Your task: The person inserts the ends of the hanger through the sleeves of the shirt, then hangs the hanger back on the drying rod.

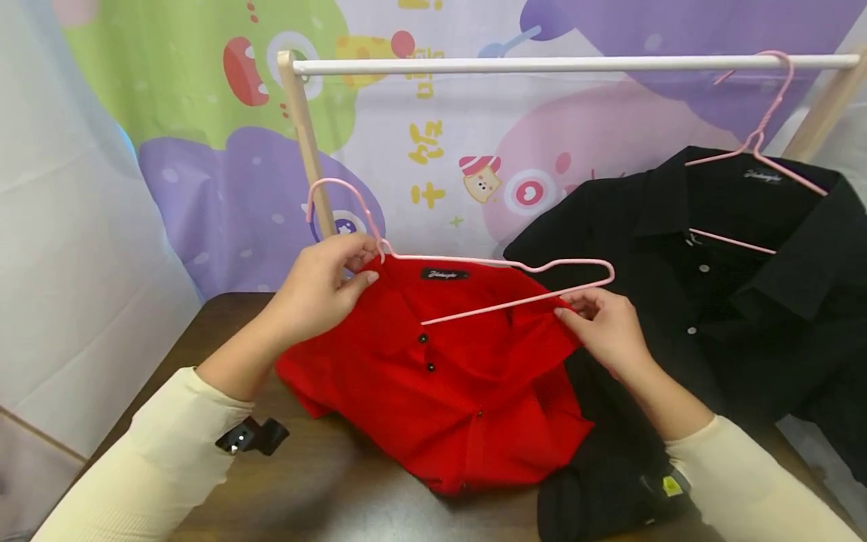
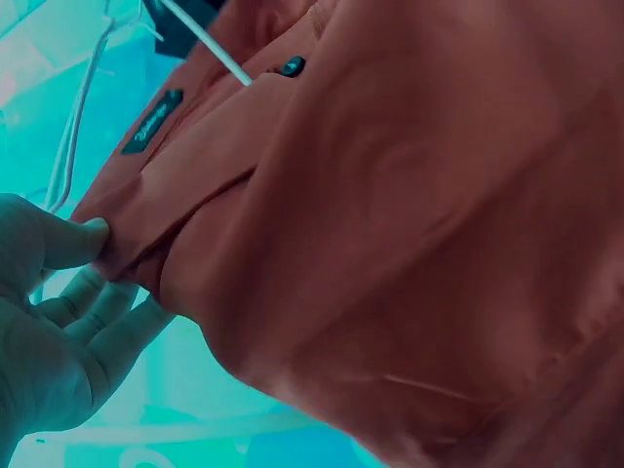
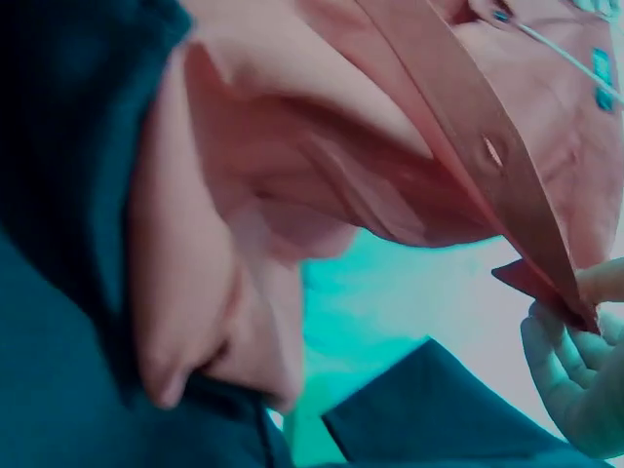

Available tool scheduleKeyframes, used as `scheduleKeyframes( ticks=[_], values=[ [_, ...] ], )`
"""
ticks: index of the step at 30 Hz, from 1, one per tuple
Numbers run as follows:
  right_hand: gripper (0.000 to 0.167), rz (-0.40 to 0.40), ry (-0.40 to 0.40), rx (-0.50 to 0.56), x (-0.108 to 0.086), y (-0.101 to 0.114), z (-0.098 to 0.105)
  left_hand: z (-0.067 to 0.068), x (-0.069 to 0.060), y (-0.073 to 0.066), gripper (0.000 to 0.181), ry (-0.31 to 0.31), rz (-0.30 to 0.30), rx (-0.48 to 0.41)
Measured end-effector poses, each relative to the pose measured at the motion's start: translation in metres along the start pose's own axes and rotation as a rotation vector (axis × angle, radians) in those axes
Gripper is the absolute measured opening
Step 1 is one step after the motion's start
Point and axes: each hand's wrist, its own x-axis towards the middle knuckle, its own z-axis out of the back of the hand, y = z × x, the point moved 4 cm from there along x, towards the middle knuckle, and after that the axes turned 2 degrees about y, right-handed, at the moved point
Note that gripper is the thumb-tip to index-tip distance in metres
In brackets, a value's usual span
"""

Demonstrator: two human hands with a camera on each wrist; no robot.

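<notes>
A red button-up shirt hangs between both hands above the table in the head view. Its left side covers one end of a pink hanger; the hanger's other end is bare, outside the cloth. My left hand pinches the collar area just below the hanger's hook. With thumb and fingertips, my right hand grips an edge of the shirt just under the bare hanger end. In the right wrist view, that hand pinches the corner of a red strip with a buttonhole. The left wrist view shows the left hand on the collar.
To the right, a black shirt hangs on another pink hanger from the white rail of a wooden-legged rack. Its lower part drapes onto the dark table. Behind stands a cartoon-patterned curtain.
</notes>
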Motion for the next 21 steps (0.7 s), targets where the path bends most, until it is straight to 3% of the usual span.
scheduleKeyframes(
  ticks=[4,7,13,18,21],
  values=[
    [0.015,0.005,-0.027,-0.039,0.004,0.002,0.018,0.003,-0.001,0.005,0.021,0.029,-0.012,0.010],
    [0.018,-0.019,0.001,-0.017,0.006,0.002,0.026,0.002,-0.002,0.009,0.022,0.068,-0.017,0.032],
    [0.021,-0.059,0.024,-0.003,0.007,0.004,0.035,-0.007,-0.002,0.010,0.023,0.122,-0.009,0.201],
    [0.016,0.004,-0.043,-0.061,0.005,0.016,0.039,-0.017,-0.004,0.004,0.021,0.119,0.019,0.329],
    [0.012,0.078,-0.085,-0.098,0.000,0.033,0.038,-0.025,-0.004,0.000,0.020,0.124,0.044,0.354]
  ],
)
